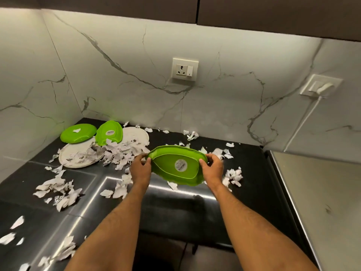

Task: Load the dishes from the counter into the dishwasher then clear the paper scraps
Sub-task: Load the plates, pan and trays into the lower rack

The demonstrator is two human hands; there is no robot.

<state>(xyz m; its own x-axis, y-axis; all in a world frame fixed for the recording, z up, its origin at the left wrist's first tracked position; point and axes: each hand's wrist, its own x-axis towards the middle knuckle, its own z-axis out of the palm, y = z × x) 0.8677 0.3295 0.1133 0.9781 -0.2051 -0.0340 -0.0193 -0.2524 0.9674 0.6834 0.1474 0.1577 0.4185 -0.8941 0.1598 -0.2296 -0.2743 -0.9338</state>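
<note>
A green oval dish [172, 165] with a round white sticker on its underside is held bottom up, tilted, just above the black counter [250, 169]. My left hand [140, 168] grips its left rim and my right hand [212, 167] grips its right rim. At the back left lie a round green plate [78, 133], a second green oval dish [109, 134], and two white plates [78, 158] [136, 136]. Torn paper scraps [117, 153] cover the white plates and spread over the counter.
More paper scraps [56, 189] lie at the left and front left, and a small heap [233, 176] sits right of my right hand. A marble wall with a socket [184, 69] stands behind. A pale steel surface [320, 196] borders the counter on the right.
</note>
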